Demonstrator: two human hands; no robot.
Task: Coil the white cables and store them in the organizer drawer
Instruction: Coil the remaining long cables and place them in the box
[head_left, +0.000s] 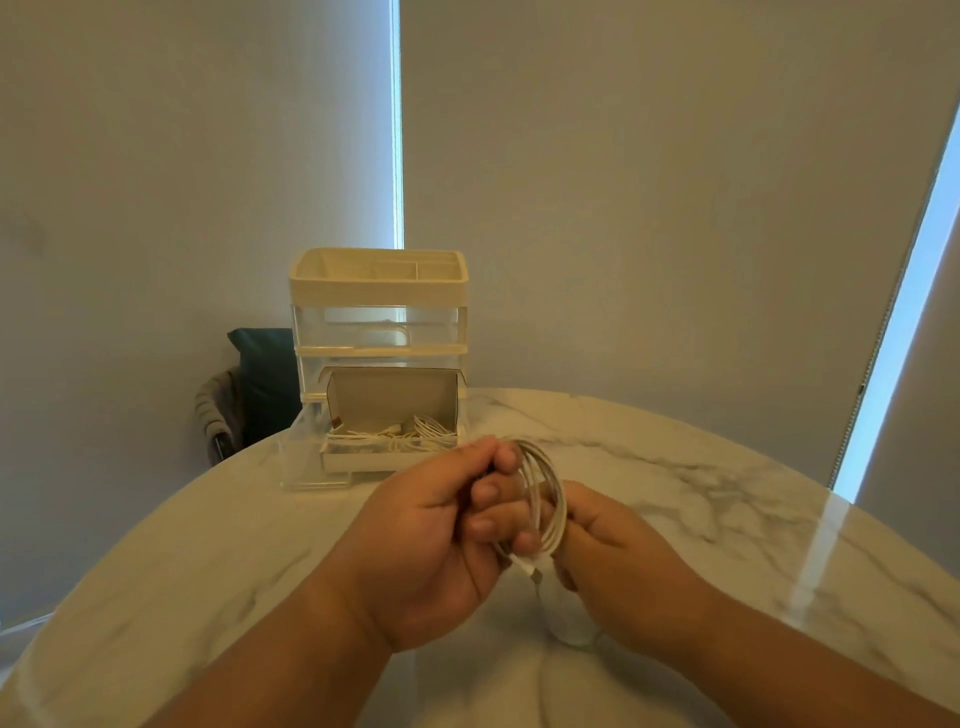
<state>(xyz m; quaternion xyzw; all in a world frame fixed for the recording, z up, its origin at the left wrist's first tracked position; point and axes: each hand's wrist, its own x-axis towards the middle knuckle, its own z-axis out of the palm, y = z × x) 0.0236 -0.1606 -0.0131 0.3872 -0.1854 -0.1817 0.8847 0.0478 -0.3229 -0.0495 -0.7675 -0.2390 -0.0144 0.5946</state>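
Head view: left hand (431, 525) and right hand (613, 551) grip a white cable (551, 496) over marble table (701, 467), blinds (623, 208) behind.

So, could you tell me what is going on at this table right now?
A person is coiling a white cable above the marble table. The left hand pinches the loops, the right hand grips the coil from the other side, and a connector end hangs below. Behind them, the organizer has its bottom drawer pulled open, with other white cables inside. This coil is not yet in the drawer.
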